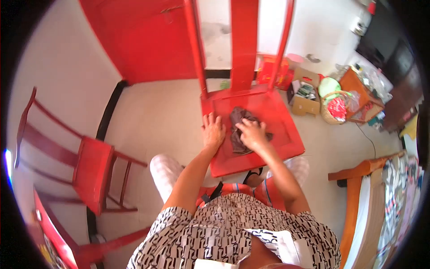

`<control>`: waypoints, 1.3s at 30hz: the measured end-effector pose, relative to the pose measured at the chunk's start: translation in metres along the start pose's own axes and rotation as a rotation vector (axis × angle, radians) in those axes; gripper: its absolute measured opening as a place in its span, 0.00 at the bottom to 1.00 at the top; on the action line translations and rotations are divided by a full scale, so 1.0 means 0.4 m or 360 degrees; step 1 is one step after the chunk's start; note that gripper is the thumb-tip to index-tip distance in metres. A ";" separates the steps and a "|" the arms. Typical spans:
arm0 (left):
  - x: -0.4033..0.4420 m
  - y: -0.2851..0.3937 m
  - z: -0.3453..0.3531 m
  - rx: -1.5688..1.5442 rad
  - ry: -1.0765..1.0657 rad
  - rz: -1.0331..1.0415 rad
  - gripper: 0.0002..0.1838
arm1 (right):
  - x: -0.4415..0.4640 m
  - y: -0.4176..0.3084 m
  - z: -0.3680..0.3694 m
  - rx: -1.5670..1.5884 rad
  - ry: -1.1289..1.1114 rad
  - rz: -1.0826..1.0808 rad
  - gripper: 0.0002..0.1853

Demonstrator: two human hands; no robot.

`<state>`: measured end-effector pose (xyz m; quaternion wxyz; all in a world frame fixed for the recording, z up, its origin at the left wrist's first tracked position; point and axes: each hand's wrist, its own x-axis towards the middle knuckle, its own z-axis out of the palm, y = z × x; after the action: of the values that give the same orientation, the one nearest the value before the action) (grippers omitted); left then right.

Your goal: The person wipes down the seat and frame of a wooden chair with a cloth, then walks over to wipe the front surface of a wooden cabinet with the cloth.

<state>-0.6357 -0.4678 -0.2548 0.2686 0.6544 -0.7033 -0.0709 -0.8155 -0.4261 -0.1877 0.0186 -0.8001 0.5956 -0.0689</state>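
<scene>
A red wooden chair [284, 134] stands in front of me, its seat between my knees and its tall back on the far side. A crumpled dark brown cloth [239, 145] lies on the seat. My right hand [252, 134] presses on the cloth with its fingers bent and somewhat apart; part of the cloth is hidden under it. At the left edge of the seat, my left hand [213, 131] rests flat with its fingers spread, holding nothing.
Another red chair [93, 172] stands at the left, with more red furniture [103, 246] below it. Beyond the seat are a red door [143, 40], a cardboard box [305, 105] and a basket [332, 114]. A wooden-framed bed or bench [351, 201] is at the right.
</scene>
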 end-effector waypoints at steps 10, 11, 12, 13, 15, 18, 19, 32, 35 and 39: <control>-0.013 -0.035 0.038 -0.0039 0.0102 0.0009 0.23 | -0.051 -0.125 -0.776 0.1444 0.1301 -0.0995 0.19; -0.018 -0.025 0.010 -0.0016 0.0054 0.0002 0.21 | -0.083 -0.135 -0.831 0.1387 0.1397 -0.1186 0.19; -0.023 -0.027 0.006 -0.0053 0.0110 0.0030 0.20 | -0.104 -0.144 -0.874 0.1321 0.1446 -0.1364 0.19; -0.022 -0.033 0.008 -0.0009 0.0133 0.0044 0.20 | -0.131 -0.149 -0.901 0.1242 0.1480 -0.1516 0.19; -0.022 -0.037 0.002 0.0009 0.0152 0.0061 0.19 | -0.160 -0.164 -0.931 0.1110 0.1463 -0.1737 0.19; -0.032 -0.049 0.003 0.0047 0.0170 0.0086 0.19 | -0.183 -0.177 -0.937 0.1017 0.1433 -0.1851 0.19; -0.028 -0.042 0.005 0.0051 0.0193 0.0086 0.18 | -0.182 -0.182 -0.934 0.0995 0.1420 -0.1868 0.18; -0.010 -0.047 -0.011 0.0026 0.0109 0.0065 0.20 | -0.184 -0.184 -0.908 0.0904 0.1382 -0.1847 0.18; -0.027 -0.039 -0.022 0.0060 0.0077 0.0036 0.20 | -0.178 -0.186 -0.895 0.0892 0.1343 -0.1810 0.18; -0.028 -0.045 -0.014 0.0071 0.0120 0.0056 0.20 | -0.178 -0.183 -0.900 0.0885 0.1357 -0.1791 0.17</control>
<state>-0.6172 -0.4582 -0.2612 0.2813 0.6500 -0.7055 -0.0258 -0.8136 -0.3181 0.1707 -0.0501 -0.8533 0.0138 -0.5189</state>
